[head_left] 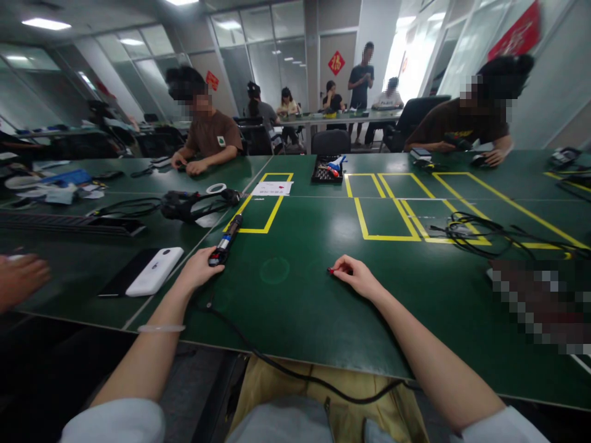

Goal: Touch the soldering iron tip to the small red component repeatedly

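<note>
My left hand (pixel 202 268) is closed around the near end of a dark tube-shaped tool (pixel 226 241). The tool has a silver and blue band, with some red near my fingers, and slants away over the green table (pixel 295 320). Its exact kind does not show. My right hand (pixel 354 277) pinches a small red and black piece (pixel 330 271) just at the tabletop; most of it is hidden by the fingertips. Between both hands a faint ring mark shows on the table.
Left of my forearm lie a white phone-like device (pixel 154 272) and a black flat item (pixel 124 274). Beyond are a black headset-like device (pixel 198 206), a paper sheet (pixel 272 188) and a black tray (pixel 327 170) with tools. Cables (pixel 471 227) lie right. A neighbour's hand (pixel 21 277) is far left.
</note>
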`<state>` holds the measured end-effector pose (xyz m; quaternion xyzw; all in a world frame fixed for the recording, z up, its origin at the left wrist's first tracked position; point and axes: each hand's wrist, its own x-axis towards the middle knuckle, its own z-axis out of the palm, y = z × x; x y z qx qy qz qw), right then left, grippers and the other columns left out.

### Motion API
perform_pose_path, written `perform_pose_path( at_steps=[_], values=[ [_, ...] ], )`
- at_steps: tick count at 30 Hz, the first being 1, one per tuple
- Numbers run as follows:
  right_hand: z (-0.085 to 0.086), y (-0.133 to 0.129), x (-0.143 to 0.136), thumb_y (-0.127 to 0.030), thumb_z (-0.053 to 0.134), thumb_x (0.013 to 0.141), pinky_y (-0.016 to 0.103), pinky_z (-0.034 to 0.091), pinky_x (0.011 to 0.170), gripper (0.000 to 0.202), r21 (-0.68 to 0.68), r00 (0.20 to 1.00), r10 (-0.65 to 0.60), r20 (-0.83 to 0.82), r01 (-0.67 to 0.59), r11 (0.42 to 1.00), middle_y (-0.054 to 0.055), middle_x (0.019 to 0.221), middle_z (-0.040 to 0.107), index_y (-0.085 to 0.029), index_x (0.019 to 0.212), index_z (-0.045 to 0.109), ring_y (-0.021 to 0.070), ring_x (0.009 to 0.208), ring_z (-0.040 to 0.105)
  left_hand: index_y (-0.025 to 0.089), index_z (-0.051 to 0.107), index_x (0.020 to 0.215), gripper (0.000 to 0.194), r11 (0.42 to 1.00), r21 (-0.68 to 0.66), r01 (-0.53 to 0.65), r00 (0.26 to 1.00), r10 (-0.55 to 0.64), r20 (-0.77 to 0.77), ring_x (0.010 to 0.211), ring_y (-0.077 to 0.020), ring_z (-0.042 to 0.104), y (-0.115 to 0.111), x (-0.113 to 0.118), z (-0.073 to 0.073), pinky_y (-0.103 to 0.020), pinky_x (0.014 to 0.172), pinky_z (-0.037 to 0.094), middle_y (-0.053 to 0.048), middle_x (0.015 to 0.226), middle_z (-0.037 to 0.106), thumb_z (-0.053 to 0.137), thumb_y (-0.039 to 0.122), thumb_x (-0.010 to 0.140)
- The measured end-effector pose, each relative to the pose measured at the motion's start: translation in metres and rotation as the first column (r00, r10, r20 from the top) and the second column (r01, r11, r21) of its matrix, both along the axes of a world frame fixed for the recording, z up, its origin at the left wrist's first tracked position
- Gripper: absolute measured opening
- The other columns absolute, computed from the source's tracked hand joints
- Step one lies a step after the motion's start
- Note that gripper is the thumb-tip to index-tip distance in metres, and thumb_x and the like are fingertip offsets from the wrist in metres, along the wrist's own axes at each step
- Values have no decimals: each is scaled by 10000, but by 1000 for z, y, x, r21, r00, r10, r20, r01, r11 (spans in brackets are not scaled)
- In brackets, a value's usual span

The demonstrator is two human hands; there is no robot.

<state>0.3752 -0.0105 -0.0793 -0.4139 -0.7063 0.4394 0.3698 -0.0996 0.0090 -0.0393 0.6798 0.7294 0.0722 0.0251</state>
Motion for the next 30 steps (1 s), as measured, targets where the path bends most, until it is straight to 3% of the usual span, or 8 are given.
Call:
perform_pose_path(
  at_steps=[4, 8, 17, 20, 24, 30],
  values=[
    [2, -1, -1, -335, 619, 808, 240, 380, 591, 167, 8, 1000, -5, 18, 5, 1000, -15, 703, 560, -178, 852, 582, 121, 615, 478, 88, 495, 1323, 715, 999, 13, -32, 999, 32, 4, 1159, -287, 550, 1, 29, 3, -349, 989, 414, -174, 1305, 540, 586, 464, 722],
    [3, -2, -1, -323, 614, 811, 242, 380, 599, 157, 15, 1000, -5, 23, 5, 1000, -11, 713, 564, -173, 847, 586, 123, 622, 478, 115, 506, 1315, 712, 999, 36, -19, 1000, 19, -6, 1125, -292, 561, 1, 75, 5, -359, 937, 444, -168, 1266, 556, 612, 475, 710],
    [1, -1, -1, -278, 601, 801, 238, 378, 597, 111, 41, 999, -26, -23, 27, 999, -21, 700, 556, -178, 827, 560, 114, 608, 472, 180, 484, 1284, 612, 977, 81, 200, 979, -203, 29, 1072, -249, 535, -13, 212, 2, -334, 851, 471, -104, 1210, 549, 599, 456, 750],
    [0, -1, -1, -235, 582, 791, 238, 385, 597, 71, 83, 998, -62, -34, 65, 994, -20, 718, 550, -184, 812, 538, 112, 605, 468, 188, 474, 1269, 579, 958, 95, 272, 960, -277, 40, 1082, -246, 517, -19, 248, 0, -329, 842, 466, -99, 1207, 540, 595, 437, 760],
    [-2, 0, -1, -204, 567, 787, 244, 398, 610, 38, 169, 993, -113, -22, 115, 979, -15, 738, 537, -188, 793, 533, 118, 622, 478, 207, 446, 1279, 573, 935, 117, 334, 937, -343, 70, 1103, -239, 495, -26, 277, -4, -319, 853, 454, -93, 1226, 523, 594, 418, 768],
    [-9, 2, -2, -226, 566, 827, 254, 418, 629, 41, 219, 993, -113, -22, 115, 969, -2, 789, 553, -190, 832, 546, 128, 656, 504, 213, 388, 1339, 639, 919, 152, 365, 914, -384, 129, 1085, -229, 491, -30, 288, -12, -319, 851, 456, -88, 1221, 502, 587, 428, 770]
  ],
)
